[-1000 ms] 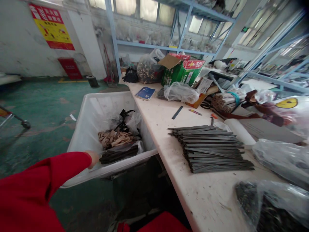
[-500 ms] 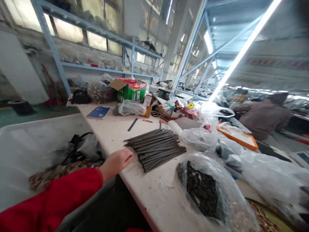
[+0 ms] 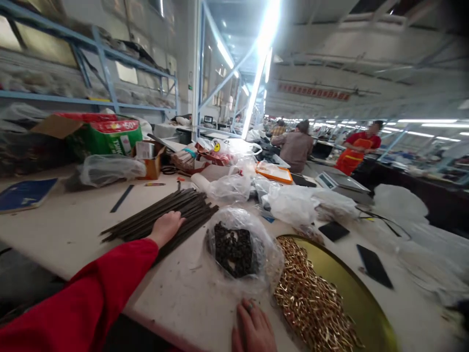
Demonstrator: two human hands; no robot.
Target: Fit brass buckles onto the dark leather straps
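My left hand (image 3: 166, 229), in a red sleeve, lies on a bundle of long dark strips (image 3: 146, 215), its fingers curled together over them. The strips lie side by side on the white table. Close to the front edge, my right hand (image 3: 253, 326) is flat on the tabletop with its fingers stretched out, holding nothing; a ring shows on one finger. Just beyond it sits an open clear plastic bag (image 3: 269, 247) of small black pieces (image 3: 230, 249). Right of that, a round gold tray (image 3: 361, 288) holds a heap of small gold-coloured metal pieces (image 3: 311, 293).
A blue booklet (image 3: 27, 194) and a green-and-red carton (image 3: 113, 137) are at the left. Clear plastic bags (image 3: 293, 203), an orange-rimmed tray (image 3: 274, 173), a scale (image 3: 342, 182) and a black phone-like slab (image 3: 374, 265) stand further right. Two people (image 3: 296, 146) (image 3: 359, 146) are in the background.
The view has swung right, bringing the gold tray fully in sight. My left hand has moved from beside the strips onto them. My right hand has come into view.
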